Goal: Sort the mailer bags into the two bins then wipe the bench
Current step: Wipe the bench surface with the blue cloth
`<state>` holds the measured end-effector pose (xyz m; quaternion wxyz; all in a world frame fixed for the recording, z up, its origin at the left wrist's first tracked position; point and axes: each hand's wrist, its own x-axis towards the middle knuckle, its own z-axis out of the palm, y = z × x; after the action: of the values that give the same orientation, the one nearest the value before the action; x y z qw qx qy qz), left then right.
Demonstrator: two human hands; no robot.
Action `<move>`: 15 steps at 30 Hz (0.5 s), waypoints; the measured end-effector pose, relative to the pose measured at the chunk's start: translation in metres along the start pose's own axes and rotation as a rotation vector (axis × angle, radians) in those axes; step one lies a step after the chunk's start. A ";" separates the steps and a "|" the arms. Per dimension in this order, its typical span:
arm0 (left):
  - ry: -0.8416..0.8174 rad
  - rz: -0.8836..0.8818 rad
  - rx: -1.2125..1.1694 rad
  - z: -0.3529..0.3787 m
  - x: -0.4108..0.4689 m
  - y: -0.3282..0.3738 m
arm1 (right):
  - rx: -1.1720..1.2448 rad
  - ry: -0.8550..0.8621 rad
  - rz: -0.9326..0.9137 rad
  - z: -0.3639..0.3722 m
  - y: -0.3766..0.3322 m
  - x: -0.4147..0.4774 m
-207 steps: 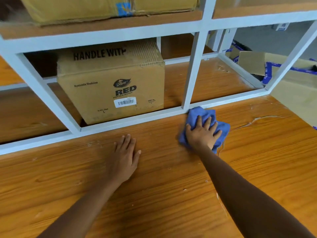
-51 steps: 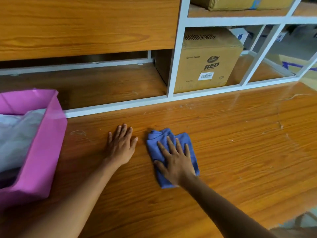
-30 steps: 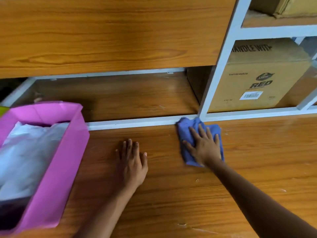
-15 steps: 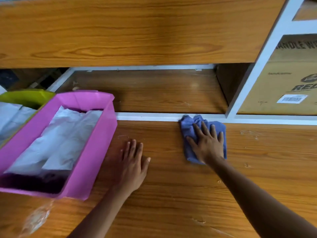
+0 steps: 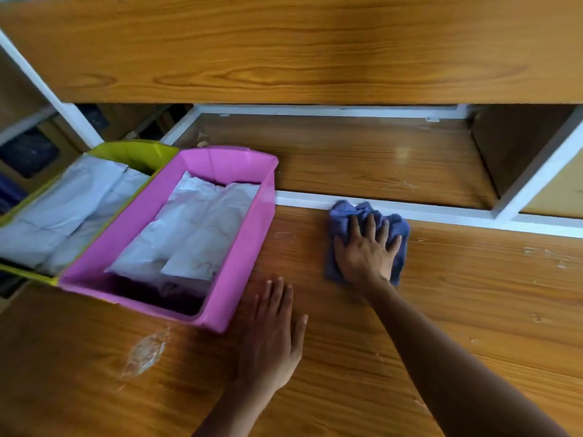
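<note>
Cloth (image 5: 399,228) leftward, half under right hand (image 5: 366,255)

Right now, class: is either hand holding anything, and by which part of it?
Nothing is gripped. The right hand presses flat on the middle of the blue cloth; the left hand lies flat on the bench.
</note>
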<state>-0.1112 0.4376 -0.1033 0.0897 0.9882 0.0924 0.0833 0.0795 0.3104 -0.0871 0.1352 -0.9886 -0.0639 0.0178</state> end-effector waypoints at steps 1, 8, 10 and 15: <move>0.001 -0.034 0.017 -0.001 -0.003 -0.002 | 0.003 -0.003 -0.022 0.004 -0.018 -0.001; 0.026 -0.040 0.021 -0.005 -0.021 -0.013 | -0.119 -0.059 -0.561 0.013 -0.037 0.029; 0.023 -0.001 0.014 -0.008 -0.026 -0.017 | -0.100 -0.039 -0.459 0.018 -0.049 0.030; 0.105 0.011 -0.052 -0.008 -0.038 -0.020 | -0.163 -0.146 -0.806 0.023 -0.049 -0.024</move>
<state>-0.1522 0.4504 -0.1053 0.1100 0.9803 0.0893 0.1377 0.0490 0.3601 -0.0957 0.0475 -0.8881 -0.4564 0.0282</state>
